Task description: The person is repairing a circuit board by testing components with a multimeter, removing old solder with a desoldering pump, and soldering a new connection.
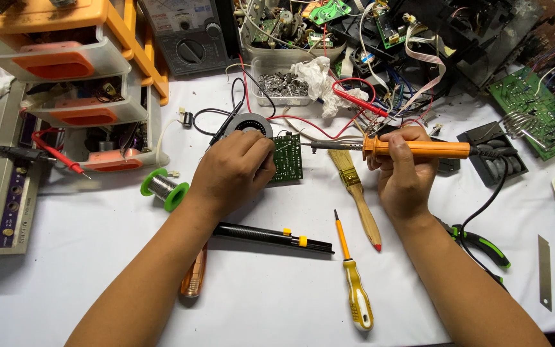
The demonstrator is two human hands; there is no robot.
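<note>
Head view looks straight down on a white-covered tabletop (258,302) crowded with electronics gear. Left hand (231,172) presses down on a small green printed circuit board (288,158) near the middle of the surface, its grip clenched over the board's left edge and over a round black blower fan (250,122) just behind it. Right hand (403,172) has its grip wrapped around an orange-handled soldering iron (412,149), held level, with the metal tip pointing left and ending just beside the board's upper right corner; whether it touches cannot be told.

Between the hands lies a wooden-handled paintbrush (356,198), and nearer the person a yellow-handled screwdriver (353,277) and a long black desoldering pump with yellow button (271,236). A green spool of solder wire (164,187) sits left of the left wrist. Green-and-black pliers (483,244) lie partly under the right forearm, with a bare cutter blade (545,272) well to their right.

At the far left stand orange and clear plastic drawer boxes (72,64); behind them sits a grey analogue multimeter (191,35). A clear tub of small metal parts (282,85) stands at the back centre, and a large green circuit board (537,106) lies at the far right among tangled wires.
</note>
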